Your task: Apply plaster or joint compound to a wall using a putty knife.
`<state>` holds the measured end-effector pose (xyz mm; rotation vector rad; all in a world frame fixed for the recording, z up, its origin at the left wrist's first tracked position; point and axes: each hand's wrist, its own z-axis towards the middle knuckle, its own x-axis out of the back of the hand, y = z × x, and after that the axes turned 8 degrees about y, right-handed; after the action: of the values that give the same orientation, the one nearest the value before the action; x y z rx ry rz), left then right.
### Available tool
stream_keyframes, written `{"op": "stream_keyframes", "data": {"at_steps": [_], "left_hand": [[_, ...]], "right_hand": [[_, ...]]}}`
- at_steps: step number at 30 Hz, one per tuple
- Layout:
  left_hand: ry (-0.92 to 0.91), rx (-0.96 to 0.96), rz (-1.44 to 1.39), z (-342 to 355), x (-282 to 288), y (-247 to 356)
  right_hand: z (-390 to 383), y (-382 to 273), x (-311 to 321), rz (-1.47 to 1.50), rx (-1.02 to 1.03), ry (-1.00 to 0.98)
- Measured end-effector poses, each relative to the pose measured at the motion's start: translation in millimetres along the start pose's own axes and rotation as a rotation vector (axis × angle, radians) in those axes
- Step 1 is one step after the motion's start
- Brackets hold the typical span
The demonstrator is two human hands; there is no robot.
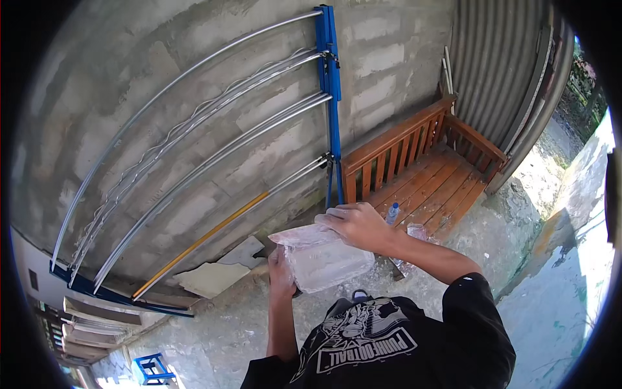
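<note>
A pale, roughly rectangular object [327, 262] smeared with whitish residue is held in front of me; I cannot tell whether it is a bag or a container. My left hand [280, 272] grips its left end from the side and below, fingers partly hidden behind it. My right hand [353, 223] is closed over its upper right edge, fingers dusted white. Just beyond my right hand, a clear bottle [392, 213] with a blue cap stands by the bench, and a crumpled pinkish-white item [416, 231] lies beside it, partly behind my forearm.
A wooden slatted bench [453, 168] sits against the block wall [389, 45] at right, near corrugated sheeting [492, 71]. A blue-framed rack [329, 78] with metal bars spans the wall. Broken boards [210, 279] lie at its foot; a blue stool [155, 369] stands lower left on the concrete floor.
</note>
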<state>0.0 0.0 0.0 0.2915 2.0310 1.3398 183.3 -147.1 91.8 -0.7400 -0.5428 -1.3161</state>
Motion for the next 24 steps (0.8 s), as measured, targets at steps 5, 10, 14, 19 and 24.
{"op": "stream_keyframes", "data": {"at_steps": [5, 10, 14, 19, 24], "left_hand": [[0.119, -0.016, -0.050, -11.0, 3.3, 8.7], [0.092, -0.023, -0.066, -13.9, 18.0, 12.4], [0.141, -0.024, -0.025, -19.9, 26.0, 19.3], [0.094, -0.049, -0.050, -21.9, 46.5, 17.4], [0.215, -0.027, -0.058, -39.7, 38.4, 32.3]], "right_hand": [[-8.3, -19.2, 0.2, 0.154, -0.055, -0.002], [20.6, -21.6, 3.4, 0.248, -0.059, -0.074], [33.6, -31.5, -6.0, 0.185, -0.025, -0.089], [34.5, -47.3, -6.1, 0.235, -0.020, -0.140], [43.4, -55.4, 1.5, 0.299, -0.072, -0.179]]}}
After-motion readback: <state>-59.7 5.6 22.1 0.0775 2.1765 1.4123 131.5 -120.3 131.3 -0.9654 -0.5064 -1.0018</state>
